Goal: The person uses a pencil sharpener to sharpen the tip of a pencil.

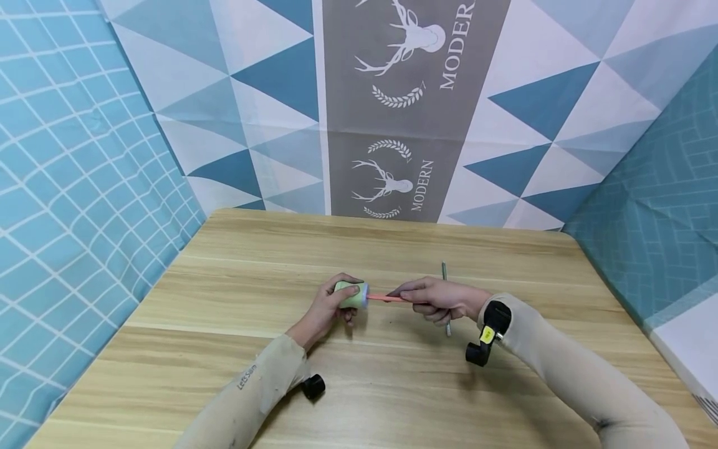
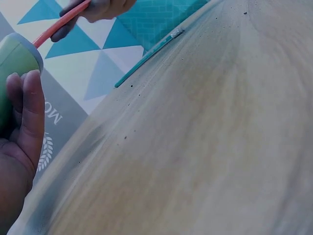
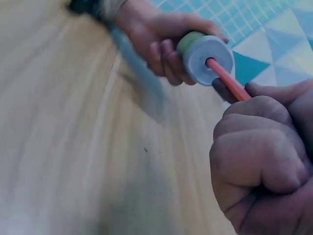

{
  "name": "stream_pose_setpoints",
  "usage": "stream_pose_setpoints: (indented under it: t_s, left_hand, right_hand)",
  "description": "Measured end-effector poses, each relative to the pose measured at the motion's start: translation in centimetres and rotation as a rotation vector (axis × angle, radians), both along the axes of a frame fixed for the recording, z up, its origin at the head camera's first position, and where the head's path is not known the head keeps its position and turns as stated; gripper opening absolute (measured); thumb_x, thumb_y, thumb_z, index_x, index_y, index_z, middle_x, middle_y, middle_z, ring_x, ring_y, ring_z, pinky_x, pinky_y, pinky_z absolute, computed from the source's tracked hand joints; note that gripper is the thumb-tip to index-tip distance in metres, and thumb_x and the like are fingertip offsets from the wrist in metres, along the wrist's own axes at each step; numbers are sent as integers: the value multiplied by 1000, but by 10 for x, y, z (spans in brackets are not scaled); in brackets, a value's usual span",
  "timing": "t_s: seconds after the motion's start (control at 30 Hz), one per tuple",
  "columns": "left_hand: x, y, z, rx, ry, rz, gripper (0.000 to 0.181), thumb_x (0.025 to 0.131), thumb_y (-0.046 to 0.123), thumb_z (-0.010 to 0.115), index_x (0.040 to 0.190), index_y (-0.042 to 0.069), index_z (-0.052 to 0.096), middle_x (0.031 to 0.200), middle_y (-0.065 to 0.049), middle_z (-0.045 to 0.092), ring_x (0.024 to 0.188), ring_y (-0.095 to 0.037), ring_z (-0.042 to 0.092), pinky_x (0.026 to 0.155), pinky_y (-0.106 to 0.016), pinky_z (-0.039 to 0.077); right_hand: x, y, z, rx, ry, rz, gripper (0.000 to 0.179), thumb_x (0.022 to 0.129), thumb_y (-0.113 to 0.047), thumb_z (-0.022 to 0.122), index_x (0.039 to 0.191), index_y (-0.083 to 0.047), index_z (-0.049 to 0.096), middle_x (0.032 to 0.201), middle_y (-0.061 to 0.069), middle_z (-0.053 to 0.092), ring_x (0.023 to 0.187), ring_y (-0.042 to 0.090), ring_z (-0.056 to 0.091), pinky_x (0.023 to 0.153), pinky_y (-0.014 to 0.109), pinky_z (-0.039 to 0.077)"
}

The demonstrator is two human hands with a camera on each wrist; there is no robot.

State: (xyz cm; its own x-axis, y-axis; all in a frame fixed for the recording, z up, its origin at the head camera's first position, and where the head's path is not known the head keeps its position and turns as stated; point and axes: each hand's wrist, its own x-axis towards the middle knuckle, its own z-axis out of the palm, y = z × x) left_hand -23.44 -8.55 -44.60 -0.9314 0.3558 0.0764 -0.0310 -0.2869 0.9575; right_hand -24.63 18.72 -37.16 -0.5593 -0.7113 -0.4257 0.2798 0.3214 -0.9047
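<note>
My left hand (image 1: 328, 305) grips a small green barrel-shaped pencil sharpener (image 1: 354, 302), thumb on top, holding it on its side above the table. In the right wrist view the sharpener's round grey-blue face (image 3: 198, 61) has a hole at its centre. An orange-red pencil (image 1: 383, 299) sits in that hole, its inner end hidden. My right hand (image 1: 440, 298) pinches the pencil's shaft between thumb and index finger, with the other fingers curled beneath. On the tabletop by the right hand lies a green pencil (image 2: 146, 59), partly hidden by that hand in the head view.
The wooden table (image 1: 359, 386) has rounded far corners and a few dark specks. A patterned cloth (image 1: 280, 125) hangs behind it, with blue tiled sheets (image 1: 84, 156) at the left and teal ones at the right. A white box-like object (image 1: 690, 349) stands at the right edge.
</note>
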Motion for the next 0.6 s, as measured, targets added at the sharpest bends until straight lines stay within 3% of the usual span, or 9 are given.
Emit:
stream_pose_setpoints:
  t_s: [0.13,0.2,0.27,0.4,0.5,0.6]
  left_hand:
    - [0,-1,0,4,-1,-18,14,95,15,60,104,20,69,78,-12,57,50,-15,55,44,-30,53]
    - [-1,-1,0,11,-3,-23,14,95,14,60,105,19,69,77,-12,57,50,-14,55,44,-30,53]
    - [-1,-1,0,13,-3,-21,14,95,14,60,105,19,69,77,-12,57,50,-14,55,44,-30,53]
    - [-1,-2,0,11,-5,-16,13,94,16,60,103,19,69,80,-12,57,52,-15,55,44,-29,52]
    - [-1,-2,0,9,-9,-12,12,94,17,60,102,21,69,80,-12,57,53,-16,55,44,-29,52]
    - [-1,-1,0,9,-19,-12,13,94,16,59,101,22,69,80,-12,58,53,-15,55,44,-29,52]
  right_hand:
    - [-1,2,-2,-38,-144,-12,39,108,-23,39,141,-5,47,55,-7,23,38,2,19,36,19,17]
    - [-1,2,-1,-37,-142,-7,39,108,-23,39,143,-5,46,55,-7,23,38,2,20,36,20,18]
    - [0,2,1,-8,-72,0,40,108,-24,40,144,-7,47,54,-6,23,39,3,20,37,21,19]
    - [2,0,9,117,230,36,43,107,-30,42,144,-9,51,56,-3,33,44,10,28,41,25,28]
    - [7,-1,17,225,595,39,43,106,-34,46,141,-11,55,61,-1,46,50,12,38,47,28,36]
    - [15,0,22,302,1024,64,40,102,-30,56,138,-11,58,65,-6,51,52,8,43,49,27,40]
